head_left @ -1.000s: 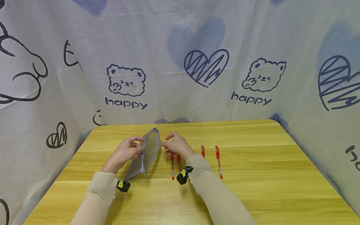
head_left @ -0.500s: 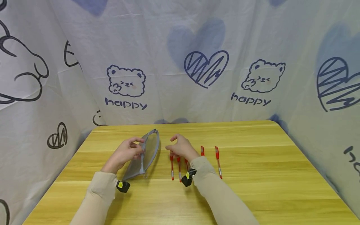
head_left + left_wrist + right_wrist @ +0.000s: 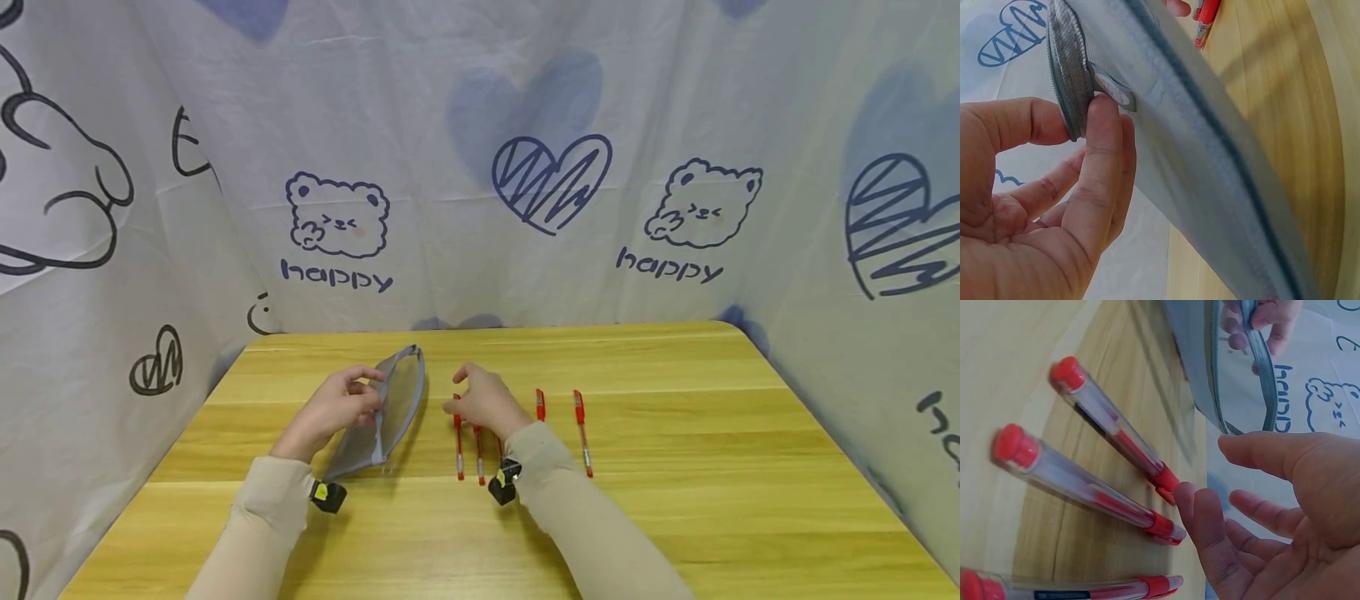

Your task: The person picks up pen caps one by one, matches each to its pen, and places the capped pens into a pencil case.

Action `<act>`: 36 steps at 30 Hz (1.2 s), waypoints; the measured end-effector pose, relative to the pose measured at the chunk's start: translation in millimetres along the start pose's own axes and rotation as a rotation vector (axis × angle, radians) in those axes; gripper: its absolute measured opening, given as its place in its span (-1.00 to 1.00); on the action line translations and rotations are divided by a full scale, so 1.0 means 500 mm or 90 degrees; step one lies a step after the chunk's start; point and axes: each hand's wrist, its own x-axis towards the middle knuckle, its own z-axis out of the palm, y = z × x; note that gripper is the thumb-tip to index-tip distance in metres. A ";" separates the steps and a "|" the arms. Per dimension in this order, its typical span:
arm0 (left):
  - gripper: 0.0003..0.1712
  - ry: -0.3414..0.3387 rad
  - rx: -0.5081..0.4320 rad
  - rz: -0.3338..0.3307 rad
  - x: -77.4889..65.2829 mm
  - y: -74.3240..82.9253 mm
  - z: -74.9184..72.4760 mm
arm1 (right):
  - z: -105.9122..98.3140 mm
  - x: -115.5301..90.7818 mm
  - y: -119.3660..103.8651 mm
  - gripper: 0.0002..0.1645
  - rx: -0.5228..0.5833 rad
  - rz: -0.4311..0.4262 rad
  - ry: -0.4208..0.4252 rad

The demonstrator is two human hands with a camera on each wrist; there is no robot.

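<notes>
A grey translucent zip pouch (image 3: 406, 392) stands on its edge on the table, its mouth spread apart. My left hand (image 3: 339, 408) pinches one zippered edge between thumb and fingers; the left wrist view shows the zipper tape (image 3: 1071, 69) between them. My right hand (image 3: 483, 402) hovers over the capped ends of several red pens, thumb and fingers apart, holding nothing. Nearest to its fingertips are the leftmost pen (image 3: 460, 457) and the pen beside it (image 3: 480, 458). Whether a fingertip touches a cap, I cannot tell. Part of the row is hidden under the right hand and sleeve.
Farther right lie a partly covered pen (image 3: 540, 403) and another red pen (image 3: 582, 433). All rest on a wood-grain table (image 3: 712, 467). A white printed curtain (image 3: 450, 250) hangs behind and along both sides.
My right hand has drawn back from beside the pouch's mouth, moving right and down to the pens. The left hand and pouch have hardly moved.
</notes>
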 end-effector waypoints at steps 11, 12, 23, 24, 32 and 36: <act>-0.45 -0.014 -0.005 0.005 0.001 0.002 -0.001 | 0.017 -0.006 -0.013 -0.46 -0.132 -0.015 0.011; -0.45 -0.013 -0.006 0.004 0.001 0.002 -0.001 | 0.018 -0.007 -0.013 -0.46 -0.136 -0.015 0.012; -0.45 -0.019 -0.014 0.005 0.001 0.002 0.001 | 0.033 -0.006 -0.019 -0.51 -0.179 -0.037 0.013; -0.45 -0.019 -0.014 0.006 0.001 0.002 0.001 | 0.035 -0.006 -0.020 -0.52 -0.186 -0.041 0.012; -0.47 -0.023 -0.015 0.011 0.003 -0.002 0.000 | 0.049 -0.005 -0.023 -0.55 -0.211 -0.051 0.011; -0.47 -0.020 -0.016 0.007 0.004 -0.001 -0.001 | 0.051 -0.004 -0.023 -0.56 -0.211 -0.054 0.007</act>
